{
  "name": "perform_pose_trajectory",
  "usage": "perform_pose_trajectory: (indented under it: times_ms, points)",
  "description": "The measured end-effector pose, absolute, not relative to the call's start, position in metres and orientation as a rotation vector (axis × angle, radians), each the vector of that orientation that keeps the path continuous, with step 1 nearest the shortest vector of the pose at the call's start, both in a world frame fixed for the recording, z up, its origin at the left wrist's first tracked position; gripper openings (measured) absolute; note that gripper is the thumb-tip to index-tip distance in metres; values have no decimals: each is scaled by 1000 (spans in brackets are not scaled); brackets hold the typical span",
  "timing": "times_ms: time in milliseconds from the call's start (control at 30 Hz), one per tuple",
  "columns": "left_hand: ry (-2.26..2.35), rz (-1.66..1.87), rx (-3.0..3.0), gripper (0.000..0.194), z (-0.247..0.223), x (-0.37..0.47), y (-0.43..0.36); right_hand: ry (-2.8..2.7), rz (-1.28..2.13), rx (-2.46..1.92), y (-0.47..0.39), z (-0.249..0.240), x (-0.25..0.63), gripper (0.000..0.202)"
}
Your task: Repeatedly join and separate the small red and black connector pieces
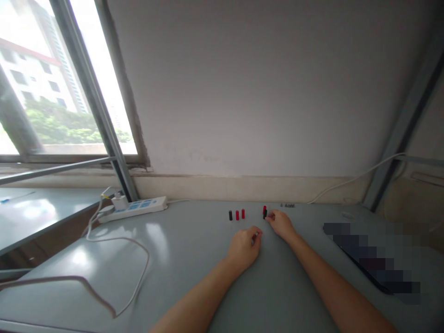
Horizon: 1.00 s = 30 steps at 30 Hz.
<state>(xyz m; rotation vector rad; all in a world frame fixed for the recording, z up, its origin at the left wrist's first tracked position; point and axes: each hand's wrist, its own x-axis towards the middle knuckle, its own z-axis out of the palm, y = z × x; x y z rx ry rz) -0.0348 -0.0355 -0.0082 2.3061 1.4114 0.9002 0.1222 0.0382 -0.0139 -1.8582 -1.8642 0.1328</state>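
My right hand [281,225] has its thumb and fingers closed at the side of a small black cylinder [265,214], which stands just in front of a red cylinder [264,209]. Close to the grey desktop, my left hand [243,247] is pinched; whatever lies between its fingertips is too small to name. Left of both hands stand a black cylinder [230,215], a red cylinder [237,215] and another red cylinder [243,213], upright in a loose row. Several tiny dark metal-looking pieces [289,206] lie beyond my right hand, near the wall.
A white power strip [138,208] with plugs sits at the back left, its cable [147,259] looping over the desk [173,286]. On the right lies a dark, pixelated flat object [367,259]. Metal posts rise at both sides, and a thin white cable [342,182] crosses the back right.
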Motion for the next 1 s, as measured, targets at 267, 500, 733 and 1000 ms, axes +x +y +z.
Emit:
perform_pose_trajectory:
  times_ms: [267, 500, 733, 1000]
  points:
    - [1446, 869, 2310, 26, -8, -34, -35, -1868, 95, -1934, 40, -17, 126, 18]
    - [1545, 777, 2322, 28, -6, -35, -35, -1823, 114, -1983, 39, -15, 124, 16]
    - [1807, 545, 2294, 59, -1, -36, -29, -1842, 74, -1994, 40, -17, 123, 16]
    - [1930, 444, 2248, 70, 12, -33, -14, -1904, -2, -2086, 29, -7, 120, 22]
